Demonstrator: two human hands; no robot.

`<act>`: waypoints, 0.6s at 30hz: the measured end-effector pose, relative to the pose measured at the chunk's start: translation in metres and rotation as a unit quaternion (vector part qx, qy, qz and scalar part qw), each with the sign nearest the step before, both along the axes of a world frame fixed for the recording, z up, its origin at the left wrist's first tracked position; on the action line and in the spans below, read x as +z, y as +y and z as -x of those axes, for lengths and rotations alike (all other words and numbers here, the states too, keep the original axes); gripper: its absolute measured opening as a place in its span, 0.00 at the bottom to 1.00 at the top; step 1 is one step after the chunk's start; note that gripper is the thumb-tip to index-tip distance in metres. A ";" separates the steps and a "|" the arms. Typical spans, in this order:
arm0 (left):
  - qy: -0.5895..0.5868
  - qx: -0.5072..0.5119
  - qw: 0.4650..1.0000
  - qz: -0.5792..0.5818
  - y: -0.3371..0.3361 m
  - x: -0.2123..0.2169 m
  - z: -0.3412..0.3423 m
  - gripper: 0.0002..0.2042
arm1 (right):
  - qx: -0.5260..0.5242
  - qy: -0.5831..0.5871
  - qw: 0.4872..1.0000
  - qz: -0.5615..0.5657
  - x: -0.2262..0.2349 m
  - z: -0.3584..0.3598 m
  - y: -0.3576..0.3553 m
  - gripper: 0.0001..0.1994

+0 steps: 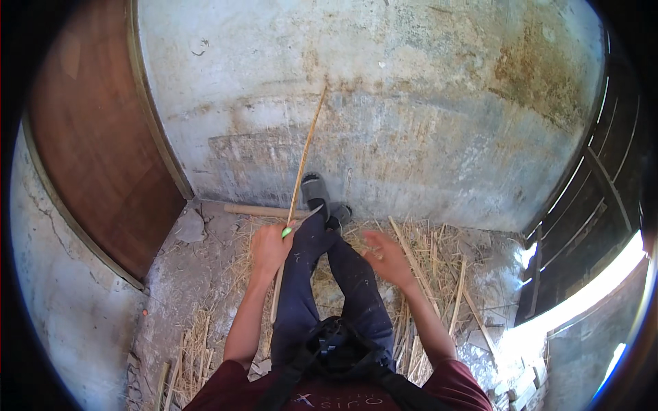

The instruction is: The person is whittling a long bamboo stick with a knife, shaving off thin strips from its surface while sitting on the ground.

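My left hand [267, 252] is closed around a long, thin bamboo strip [306, 148], in front of my left leg. The strip slants up to the wall, and its lower end shows below the hand. From the same fist sticks out a knife [306, 214], with a bit of green handle [286, 233] showing and the pale blade angled up to the right. Beside my right knee, my right hand [391, 258] is apart from the strip, fingers spread and holding nothing.
Split strips [458, 294] and straw-like shavings [236, 274] litter the floor on both sides. A round pole [257, 211] lies along the foot of the stained wall [411, 137]. At left stands a brown door [103, 130]; dark slatted boards [582, 198] are at right.
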State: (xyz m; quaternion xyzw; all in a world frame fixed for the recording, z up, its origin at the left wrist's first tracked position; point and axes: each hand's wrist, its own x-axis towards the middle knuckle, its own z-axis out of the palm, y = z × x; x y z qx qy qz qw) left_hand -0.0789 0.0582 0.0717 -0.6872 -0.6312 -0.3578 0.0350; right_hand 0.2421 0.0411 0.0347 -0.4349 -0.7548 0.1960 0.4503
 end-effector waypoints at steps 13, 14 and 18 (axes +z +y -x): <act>-0.002 0.014 0.999 0.033 0.051 0.011 -0.083 0.21 | 0.247 0.201 0.866 0.386 -0.039 0.060 -0.002 0.24; 0.006 0.011 0.999 0.046 0.052 0.006 -0.089 0.21 | 0.258 0.201 0.856 0.401 -0.036 0.060 -0.006 0.24; 0.037 0.002 0.997 0.061 0.053 -0.021 -0.114 0.20 | 0.269 0.200 0.838 0.431 -0.044 0.055 -0.009 0.24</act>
